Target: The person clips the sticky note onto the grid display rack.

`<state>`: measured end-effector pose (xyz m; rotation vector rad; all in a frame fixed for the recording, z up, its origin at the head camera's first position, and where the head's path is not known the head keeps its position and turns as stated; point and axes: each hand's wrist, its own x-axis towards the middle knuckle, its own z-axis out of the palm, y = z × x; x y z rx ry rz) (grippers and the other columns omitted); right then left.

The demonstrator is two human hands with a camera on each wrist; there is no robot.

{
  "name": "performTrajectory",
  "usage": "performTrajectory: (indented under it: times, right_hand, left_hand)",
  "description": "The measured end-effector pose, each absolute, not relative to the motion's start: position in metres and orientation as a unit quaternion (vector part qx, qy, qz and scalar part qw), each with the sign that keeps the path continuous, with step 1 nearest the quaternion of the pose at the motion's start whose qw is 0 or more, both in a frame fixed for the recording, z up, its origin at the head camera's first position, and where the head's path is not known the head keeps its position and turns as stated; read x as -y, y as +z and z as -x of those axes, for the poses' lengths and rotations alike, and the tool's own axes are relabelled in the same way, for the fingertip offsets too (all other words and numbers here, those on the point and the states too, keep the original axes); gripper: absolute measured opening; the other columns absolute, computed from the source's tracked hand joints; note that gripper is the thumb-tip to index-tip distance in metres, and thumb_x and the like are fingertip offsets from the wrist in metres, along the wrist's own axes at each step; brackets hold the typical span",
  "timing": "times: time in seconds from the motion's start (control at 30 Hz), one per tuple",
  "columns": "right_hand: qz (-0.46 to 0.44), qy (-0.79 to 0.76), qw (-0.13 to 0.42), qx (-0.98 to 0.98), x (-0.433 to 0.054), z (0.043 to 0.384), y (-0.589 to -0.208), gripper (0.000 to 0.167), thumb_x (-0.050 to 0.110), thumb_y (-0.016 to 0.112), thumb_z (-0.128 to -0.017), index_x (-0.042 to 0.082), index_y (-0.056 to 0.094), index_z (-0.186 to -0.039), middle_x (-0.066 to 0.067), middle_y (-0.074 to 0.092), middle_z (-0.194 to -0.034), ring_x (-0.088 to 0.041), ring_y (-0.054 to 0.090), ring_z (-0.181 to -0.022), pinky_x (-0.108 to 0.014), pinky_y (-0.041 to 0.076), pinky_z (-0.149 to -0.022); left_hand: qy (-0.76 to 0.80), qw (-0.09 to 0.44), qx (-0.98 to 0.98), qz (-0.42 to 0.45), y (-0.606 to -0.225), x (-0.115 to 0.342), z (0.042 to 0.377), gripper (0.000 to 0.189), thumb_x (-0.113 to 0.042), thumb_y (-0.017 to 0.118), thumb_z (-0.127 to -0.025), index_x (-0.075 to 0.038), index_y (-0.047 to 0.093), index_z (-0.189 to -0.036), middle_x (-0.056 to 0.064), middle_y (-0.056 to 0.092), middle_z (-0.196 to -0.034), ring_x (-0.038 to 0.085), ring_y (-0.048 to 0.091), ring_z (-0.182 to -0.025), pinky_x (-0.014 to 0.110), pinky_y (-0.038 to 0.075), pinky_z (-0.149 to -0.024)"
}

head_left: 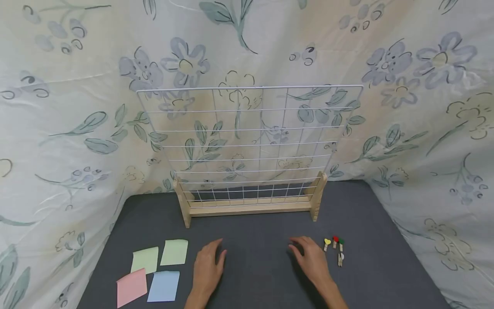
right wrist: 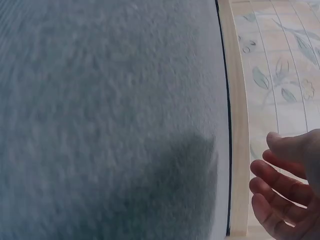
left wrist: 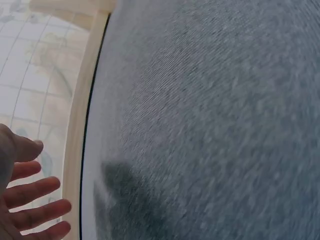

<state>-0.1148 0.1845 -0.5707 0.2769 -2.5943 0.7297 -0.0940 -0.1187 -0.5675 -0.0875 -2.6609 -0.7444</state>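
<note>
My left hand (head_left: 207, 267) rests on the dark table, fingers relaxed and holding nothing. Closest to it, on its left, lie a blue paper sheet (head_left: 164, 286) and a green sheet (head_left: 174, 252). Another green sheet (head_left: 145, 260) and a pink sheet (head_left: 132, 288) lie farther left. My right hand (head_left: 310, 261) is loosely bent with nothing in it. Just right of it sit small wooden clips: one with a yellow heart (head_left: 327, 242), one with a red top (head_left: 335, 239), one with a green top (head_left: 341, 242) and one with a white top (head_left: 341, 256).
Behind both hands stands a white wire grid (head_left: 247, 146) in a wooden base (head_left: 251, 209). Floral cloth (head_left: 77, 137) hangs around the back and sides of the dark table (head_left: 258, 257).
</note>
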Motion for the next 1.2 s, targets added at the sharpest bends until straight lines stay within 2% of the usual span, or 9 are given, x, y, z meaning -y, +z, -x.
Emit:
performTrajectory:
  times: [0.07, 0.17, 0.27, 0.33, 0.53, 0.77, 0.93, 1.2]
  right_hand:
    - [-0.092, 0.268, 0.214, 0.935, -0.189, 0.115, -0.570, 0.022, 0.011, 0.086, -0.074, 0.011, 0.076, -0.094, 0.003, 0.068, -0.084, -0.015, 0.066, -0.076, -0.035, 0.057, -0.061]
    - [-0.073, 0.275, 0.199, 0.938, -0.197, 0.116, -0.570, 0.020, 0.009, 0.085, -0.076, 0.010, 0.076, -0.094, 0.004, 0.068, -0.081, -0.012, 0.063, -0.071, -0.029, 0.053, -0.056]
    - [-0.058, 0.278, 0.188, 0.940, -0.206, 0.117, -0.569, 0.018, 0.007, 0.083, -0.077, 0.010, 0.076, -0.094, 0.003, 0.067, -0.079, -0.009, 0.060, -0.066, -0.024, 0.047, -0.051]
    - [-0.050, 0.277, 0.189, 0.941, -0.212, 0.116, -0.569, 0.018, 0.007, 0.083, -0.077, 0.009, 0.076, -0.093, 0.003, 0.067, -0.077, -0.008, 0.058, -0.063, -0.023, 0.045, -0.049]
    - [-0.019, 0.270, 0.206, 0.940, -0.232, 0.112, -0.565, 0.014, 0.010, 0.083, -0.078, 0.011, 0.077, -0.091, 0.005, 0.065, -0.072, -0.005, 0.054, -0.057, -0.022, 0.041, -0.043]
    - [0.046, 0.272, 0.174, 0.945, -0.254, 0.105, -0.563, 0.015, 0.015, 0.080, -0.082, 0.009, 0.077, -0.095, 0.001, 0.068, -0.074, -0.007, 0.055, -0.053, -0.022, 0.037, -0.038]
    - [0.079, 0.271, 0.163, 0.945, -0.268, 0.101, -0.564, 0.018, 0.018, 0.080, -0.082, 0.007, 0.077, -0.095, -0.001, 0.068, -0.072, -0.008, 0.052, -0.049, -0.024, 0.033, -0.036]
    - [0.153, 0.281, 0.119, 0.940, -0.283, 0.093, -0.564, 0.026, 0.025, 0.078, -0.086, 0.004, 0.075, -0.101, -0.006, 0.070, -0.079, -0.012, 0.060, -0.057, -0.028, 0.040, -0.039]
  left_hand:
    - [-0.269, 0.184, 0.945, 0.017, -0.566, 0.122, 0.093, 0.033, -0.015, 0.079, -0.084, -0.006, 0.069, -0.114, 0.009, 0.070, -0.103, 0.027, 0.067, -0.093, 0.046, 0.057, -0.079]
    - [-0.277, 0.176, 0.945, 0.002, -0.566, 0.128, 0.092, 0.029, -0.012, 0.078, -0.083, -0.007, 0.070, -0.111, 0.004, 0.070, -0.094, 0.017, 0.064, -0.076, 0.035, 0.056, -0.065]
    - [-0.292, 0.171, 0.941, -0.012, -0.566, 0.136, 0.091, 0.026, -0.010, 0.079, -0.082, -0.006, 0.072, -0.107, -0.001, 0.068, -0.084, 0.004, 0.050, -0.059, 0.024, 0.044, -0.050]
    - [-0.294, 0.175, 0.939, -0.017, -0.567, 0.142, 0.089, 0.023, -0.009, 0.080, -0.081, -0.007, 0.073, -0.103, -0.003, 0.066, -0.079, 0.000, 0.042, -0.054, 0.021, 0.036, -0.045]
    - [-0.286, 0.175, 0.941, -0.050, -0.567, 0.166, 0.085, 0.017, -0.007, 0.081, -0.079, -0.008, 0.075, -0.095, -0.003, 0.065, -0.074, 0.002, 0.042, -0.053, 0.024, 0.035, -0.045]
    - [-0.293, 0.162, 0.937, -0.095, -0.567, 0.192, 0.081, 0.015, -0.006, 0.079, -0.080, -0.004, 0.074, -0.094, -0.001, 0.064, -0.073, 0.004, 0.044, -0.051, 0.025, 0.033, -0.044]
    - [-0.303, 0.150, 0.933, -0.127, -0.565, 0.207, 0.078, 0.016, -0.007, 0.077, -0.082, -0.001, 0.073, -0.096, 0.002, 0.066, -0.073, 0.006, 0.048, -0.051, 0.026, 0.035, -0.043]
    - [-0.298, 0.163, 0.926, -0.162, -0.567, 0.224, 0.072, 0.017, -0.007, 0.077, -0.081, 0.002, 0.073, -0.095, 0.003, 0.065, -0.070, 0.011, 0.049, -0.052, 0.029, 0.038, -0.046]
